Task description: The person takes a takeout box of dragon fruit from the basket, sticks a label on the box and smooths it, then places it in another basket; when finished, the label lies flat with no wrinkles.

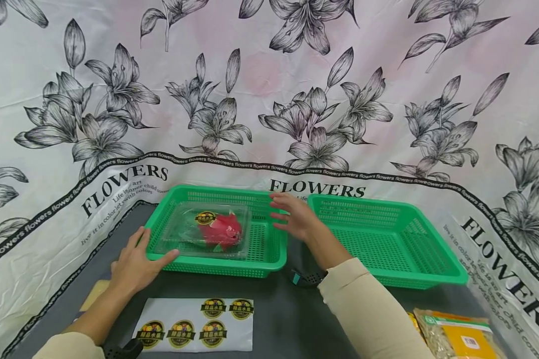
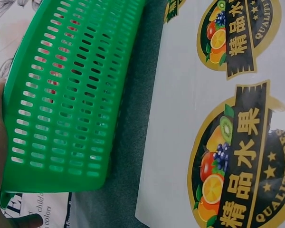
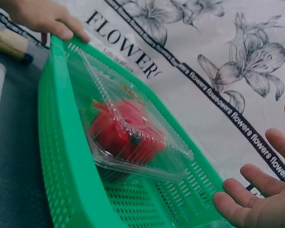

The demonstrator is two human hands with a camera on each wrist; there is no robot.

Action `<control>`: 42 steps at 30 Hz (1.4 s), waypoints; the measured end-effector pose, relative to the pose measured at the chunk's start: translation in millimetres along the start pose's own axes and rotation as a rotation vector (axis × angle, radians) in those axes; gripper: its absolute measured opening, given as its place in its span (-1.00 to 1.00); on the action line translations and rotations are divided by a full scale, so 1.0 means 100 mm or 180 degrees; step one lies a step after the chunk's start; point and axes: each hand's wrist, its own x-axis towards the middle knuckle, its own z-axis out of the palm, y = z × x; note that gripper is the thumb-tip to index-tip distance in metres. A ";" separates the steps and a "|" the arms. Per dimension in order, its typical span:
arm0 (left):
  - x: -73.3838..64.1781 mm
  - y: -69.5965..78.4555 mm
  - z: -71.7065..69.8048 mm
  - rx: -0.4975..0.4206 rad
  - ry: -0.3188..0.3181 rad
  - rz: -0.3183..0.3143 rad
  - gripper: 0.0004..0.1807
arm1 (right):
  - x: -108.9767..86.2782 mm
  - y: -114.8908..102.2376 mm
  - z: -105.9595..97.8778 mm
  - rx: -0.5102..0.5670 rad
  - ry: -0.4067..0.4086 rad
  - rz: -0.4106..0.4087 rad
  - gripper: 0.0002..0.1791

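Note:
A clear lidded plastic box [image 1: 205,229] lies in the left green basket [image 1: 247,269]. Inside the box is a red dragon fruit [image 3: 126,126], and a round black-and-gold sticker [image 1: 205,218] sits on the lid. My left hand [image 1: 136,262] touches the basket's near left corner, thumb and fingers spread along the rim. Over the right end of that basket, my right hand [image 1: 294,214] is raised with fingers extended and nothing in them. A white sheet of fruit stickers [image 1: 170,309] lies in front of the basket; several stickers are on it.
A second green basket [image 1: 424,281], with nothing in it, stands at the right. Packaged goods [image 1: 462,334] lie at the near right. A pale yellowish object [image 1: 95,294] is partly hidden behind my left forearm. A flower-printed cloth [image 1: 260,124] hangs behind the grey table [image 1: 278,319].

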 end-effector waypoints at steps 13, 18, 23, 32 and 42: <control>0.02 -0.02 -0.03 -0.0039 -0.0049 0.0009 0.20 | -0.41 0.02 -0.05 -0.0169 -0.0123 -0.0099 -0.49; 0.03 -0.05 -0.05 -0.0015 -0.0001 0.0024 0.19 | -0.57 0.06 -0.10 -0.0195 -0.0154 -0.0137 -0.45; 0.05 -0.07 -0.07 -0.0020 0.0006 0.0034 0.18 | -0.71 0.08 -0.16 -0.0189 -0.0203 -0.0168 -0.45; 0.10 -0.07 -0.11 -0.0038 -0.0043 0.0064 0.18 | -1.00 0.11 -0.27 -0.0208 -0.0142 -0.0213 -0.43; 0.11 -0.04 -0.20 -0.0014 0.0054 0.0067 0.16 | -1.29 0.06 -0.36 -0.0529 -0.0221 -0.0424 -0.38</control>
